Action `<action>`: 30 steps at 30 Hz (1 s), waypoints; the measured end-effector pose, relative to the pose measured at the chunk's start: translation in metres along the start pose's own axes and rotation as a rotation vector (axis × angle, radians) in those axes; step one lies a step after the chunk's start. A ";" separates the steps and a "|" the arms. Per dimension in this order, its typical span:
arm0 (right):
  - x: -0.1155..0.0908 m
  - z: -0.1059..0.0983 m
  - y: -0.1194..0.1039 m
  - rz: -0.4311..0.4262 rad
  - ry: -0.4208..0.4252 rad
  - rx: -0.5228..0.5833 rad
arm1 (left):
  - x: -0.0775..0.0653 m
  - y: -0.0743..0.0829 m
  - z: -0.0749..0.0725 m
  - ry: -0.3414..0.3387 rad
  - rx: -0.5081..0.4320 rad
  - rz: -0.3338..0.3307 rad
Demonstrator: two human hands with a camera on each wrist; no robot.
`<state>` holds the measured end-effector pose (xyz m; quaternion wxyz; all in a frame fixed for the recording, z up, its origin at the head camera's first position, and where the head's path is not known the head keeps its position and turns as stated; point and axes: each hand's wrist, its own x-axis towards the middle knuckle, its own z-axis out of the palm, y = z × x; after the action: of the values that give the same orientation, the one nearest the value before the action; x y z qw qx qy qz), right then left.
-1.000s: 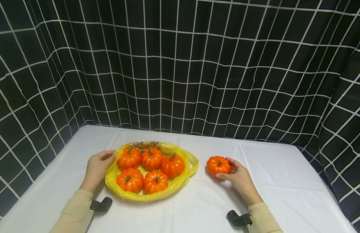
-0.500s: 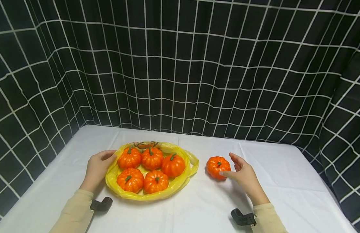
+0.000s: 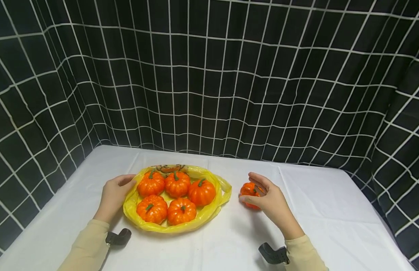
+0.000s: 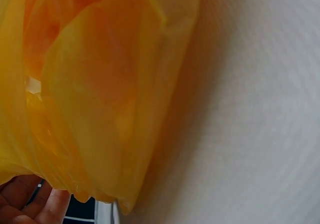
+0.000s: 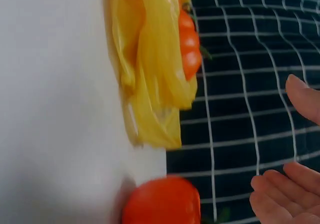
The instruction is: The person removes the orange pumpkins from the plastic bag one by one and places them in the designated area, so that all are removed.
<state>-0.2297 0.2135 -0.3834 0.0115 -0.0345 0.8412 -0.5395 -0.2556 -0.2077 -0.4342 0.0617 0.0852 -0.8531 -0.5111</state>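
Pumpkin (image 3: 248, 191), the one outside the bag, is small, squat and round, with glossy orange skin moulded into ribs and a short green stem on top. It sits on the table (image 3: 209, 250), which is draped in white cloth with faint creases, just beyond the handle side of a yellow plastic bag (image 3: 175, 228). The bag is thin, wrinkled, translucent film spread into a wide oval mouth, with a loop handle (image 3: 226, 191) at its right end and a dark and red print (image 3: 168, 168) along its far side. Inside are five pumpkins (image 3: 181, 211), three in the far row and two in the near row, equally shiny and ribbed, each with a green stem; with the one outside, six show in all. The right hand (image 3: 272, 199) hovers over the single pumpkin, thumb and fingers spread well apart, and the right wrist view shows space between them and the fruit. The left hand (image 3: 113, 195) holds the bag's left rim between thumb and fingers. Both arms wear beige sleeves (image 3: 84, 246), and behind the table hangs black fabric (image 3: 196, 101) crossed by a wavy white grid.
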 end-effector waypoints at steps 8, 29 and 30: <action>0.012 0.034 -0.008 -0.054 -0.055 0.009 | 0.000 0.000 0.000 -0.002 -0.002 -0.004; 0.036 0.089 -0.022 -0.085 -0.101 -0.091 | 0.000 0.000 0.000 0.000 -0.007 0.002; 0.037 0.091 -0.022 -0.078 -0.104 -0.095 | 0.000 0.000 0.000 -0.001 -0.008 0.000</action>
<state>-0.2602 0.1194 -0.4006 0.0325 -0.0955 0.8621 -0.4967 -0.2552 -0.2081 -0.4342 0.0616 0.0845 -0.8512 -0.5144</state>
